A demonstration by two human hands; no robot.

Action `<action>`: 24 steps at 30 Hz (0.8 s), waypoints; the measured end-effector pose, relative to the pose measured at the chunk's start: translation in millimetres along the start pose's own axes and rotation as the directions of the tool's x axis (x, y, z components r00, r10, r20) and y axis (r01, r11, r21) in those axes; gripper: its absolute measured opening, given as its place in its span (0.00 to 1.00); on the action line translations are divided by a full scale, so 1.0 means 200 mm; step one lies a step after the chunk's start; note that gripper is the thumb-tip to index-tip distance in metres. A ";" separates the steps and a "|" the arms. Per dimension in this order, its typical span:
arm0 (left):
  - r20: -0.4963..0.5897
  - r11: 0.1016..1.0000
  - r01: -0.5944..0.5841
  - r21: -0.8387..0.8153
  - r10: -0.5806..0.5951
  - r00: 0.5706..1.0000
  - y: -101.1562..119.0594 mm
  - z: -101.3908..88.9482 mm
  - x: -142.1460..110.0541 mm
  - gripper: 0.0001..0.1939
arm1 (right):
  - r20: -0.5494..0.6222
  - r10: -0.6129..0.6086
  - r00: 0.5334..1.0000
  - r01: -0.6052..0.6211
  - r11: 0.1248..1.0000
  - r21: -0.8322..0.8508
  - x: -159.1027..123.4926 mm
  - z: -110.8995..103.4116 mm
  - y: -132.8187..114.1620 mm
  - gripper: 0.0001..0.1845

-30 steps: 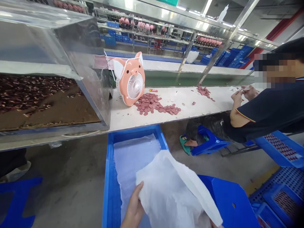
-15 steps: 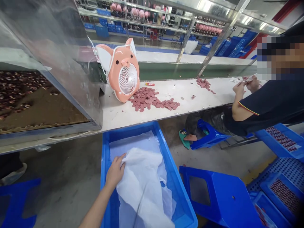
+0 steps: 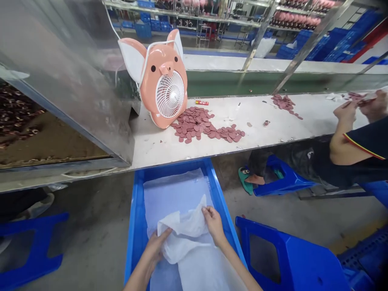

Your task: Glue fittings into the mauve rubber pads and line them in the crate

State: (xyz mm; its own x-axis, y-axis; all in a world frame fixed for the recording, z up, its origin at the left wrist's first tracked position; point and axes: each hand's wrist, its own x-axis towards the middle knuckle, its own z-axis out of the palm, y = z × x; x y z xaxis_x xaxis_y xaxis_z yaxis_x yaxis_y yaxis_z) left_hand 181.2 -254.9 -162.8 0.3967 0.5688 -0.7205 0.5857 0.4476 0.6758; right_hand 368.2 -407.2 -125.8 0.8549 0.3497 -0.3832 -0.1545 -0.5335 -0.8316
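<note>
A thin white sheet [image 3: 197, 260], crumpled and partly raised, hangs between my two hands over a blue plastic crate [image 3: 131, 242]. My left hand [image 3: 157, 244] has closed on its left edge, the thumb on top and the other fingers hidden beneath. On the right, my right hand [image 3: 212, 222] pinches a raised corner of the sheet between thumb and fingers. Under it, another pale sheet [image 3: 172, 188] lies fairly flat along the crate's bottom.
The white bench [image 3: 157, 153] bears a pig-shaped fan [image 3: 163, 81] and a pile of reddish-brown discs [image 3: 194, 123]. A metal-framed machine [image 3: 100, 101] stands left. A blue stool [image 3: 303, 254] is right of the crate; a co-worker's arm [image 3: 348, 145] reaches over the bench.
My right hand has come into view and taken hold of the sheet's right corner. The sheet's far edge is drawn nearer, baring more of the lower sheet. The view has turned slightly left.
</note>
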 end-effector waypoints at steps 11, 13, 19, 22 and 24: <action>-0.088 0.906 -0.330 0.264 0.363 0.928 0.10 -0.12 0.28 0.29 | -0.153 -0.176 0.972 0.113 0.928 -0.355 0.53 -0.05 -0.31 0.16; -0.096 0.890 -0.374 0.262 0.409 0.907 0.12 -0.11 0.30 0.30 | -0.159 -0.203 0.966 0.132 0.918 -0.374 0.55 -0.03 -0.32 0.16; -0.363 0.939 -0.189 0.288 0.289 0.886 -0.01 -0.06 0.24 0.24 | -0.200 -0.245 0.949 0.156 0.912 -0.379 0.56 -0.03 -0.31 0.19; -0.420 0.942 -0.101 0.319 0.236 0.876 -0.08 -0.01 0.20 0.23 | -0.176 -0.266 0.948 0.186 0.908 -0.375 0.57 -0.03 -0.30 0.21; -0.441 0.945 -0.067 0.319 0.210 0.873 -0.08 0.01 0.21 0.24 | -0.155 -0.276 0.949 0.203 0.906 -0.372 0.58 -0.03 -0.28 0.22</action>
State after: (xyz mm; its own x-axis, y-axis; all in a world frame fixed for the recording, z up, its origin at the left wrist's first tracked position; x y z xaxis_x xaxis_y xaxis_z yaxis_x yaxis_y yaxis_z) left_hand 190.3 -240.4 -204.6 0.1578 0.8946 -0.4182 0.7527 0.1651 0.6374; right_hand 478.1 -340.5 -120.7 0.9302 0.3598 -0.0720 0.2175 -0.6985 -0.6817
